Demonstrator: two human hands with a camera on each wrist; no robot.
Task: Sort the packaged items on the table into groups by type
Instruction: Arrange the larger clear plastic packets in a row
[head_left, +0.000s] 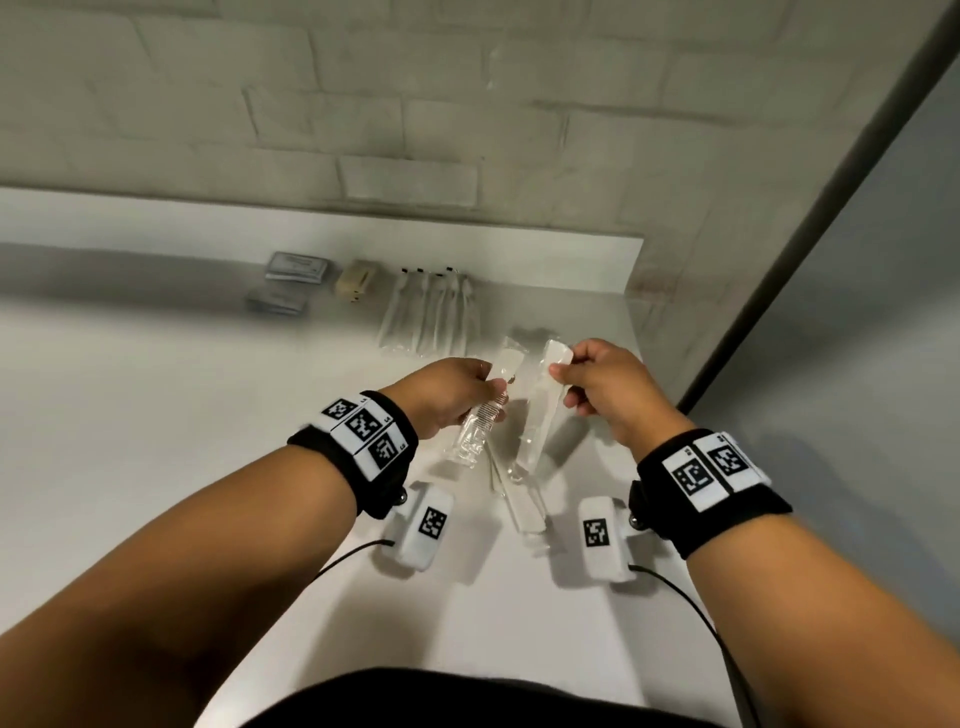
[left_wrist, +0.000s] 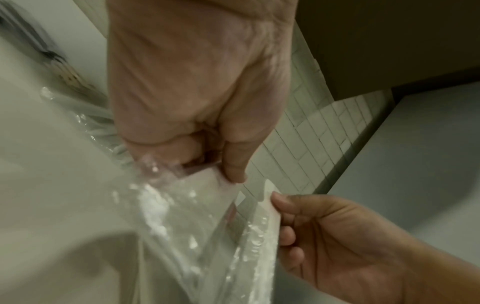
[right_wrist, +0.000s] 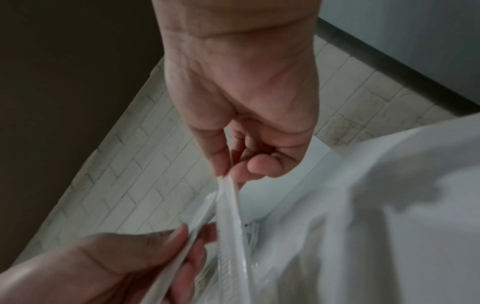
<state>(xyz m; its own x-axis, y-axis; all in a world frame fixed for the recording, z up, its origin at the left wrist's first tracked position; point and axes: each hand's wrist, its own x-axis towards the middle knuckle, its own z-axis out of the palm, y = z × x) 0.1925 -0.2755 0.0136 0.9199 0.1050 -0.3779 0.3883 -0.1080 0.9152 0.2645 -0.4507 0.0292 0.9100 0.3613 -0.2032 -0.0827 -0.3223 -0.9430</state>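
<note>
Both hands hold long clear-wrapped packets above the white table (head_left: 156, 415). My left hand (head_left: 491, 379) pinches the upper end of a wrapped comb packet (head_left: 480, 421), which hangs down towards me. In the left wrist view, thumb and fingers of the left hand (left_wrist: 232, 174) close on that crinkled wrapper (left_wrist: 176, 207). My right hand (head_left: 563, 364) pinches a second wrapped packet (head_left: 540, 410) near its top. The right wrist view shows the right hand (right_wrist: 226, 174) gripping this packet (right_wrist: 231, 216) edge-on. A third similar packet (head_left: 524, 506) lies on the table below them.
Along the back stand a row of several wrapped slim items (head_left: 431, 317), a small beige box (head_left: 358, 280) and two grey sachets (head_left: 298, 267) (head_left: 278, 301). A tiled wall (head_left: 363, 130) rises behind; the table's right edge (head_left: 654, 374) is close to my right hand.
</note>
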